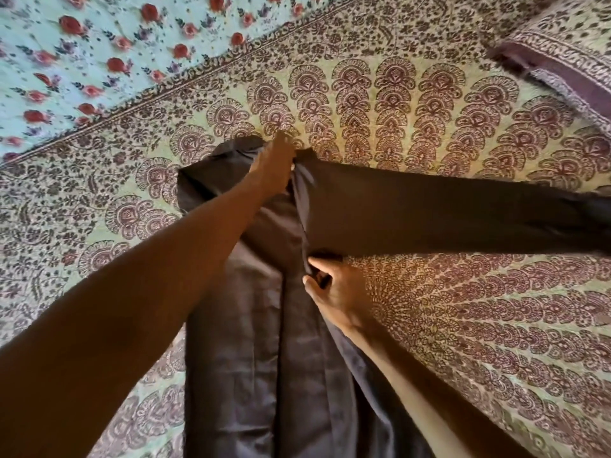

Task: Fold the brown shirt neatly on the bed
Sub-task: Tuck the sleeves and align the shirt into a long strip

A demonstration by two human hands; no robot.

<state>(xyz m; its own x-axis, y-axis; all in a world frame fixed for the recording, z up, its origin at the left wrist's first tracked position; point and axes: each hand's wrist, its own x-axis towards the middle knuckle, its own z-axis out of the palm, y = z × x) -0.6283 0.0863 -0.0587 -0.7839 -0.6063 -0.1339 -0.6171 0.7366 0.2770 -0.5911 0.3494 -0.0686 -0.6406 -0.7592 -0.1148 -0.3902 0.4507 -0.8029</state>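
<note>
The brown shirt [264, 358] lies lengthwise on the bed, its body folded into a narrow strip that runs toward me. One long sleeve [446, 213] stretches flat out to the right. My left hand [272, 166] pinches the cloth at the shoulder near the collar end. My right hand [334, 289] grips the shirt's right edge just under the armpit of that sleeve, fingers curled around the fabric. The shirt's left side is tucked under, partly hidden by my left forearm.
A paisley-printed bedspread [429, 110] covers the bed. A pale blue sheet with red roses [82, 61] lies at the far left. A matching patterned pillow [568, 57] sits at the top right corner.
</note>
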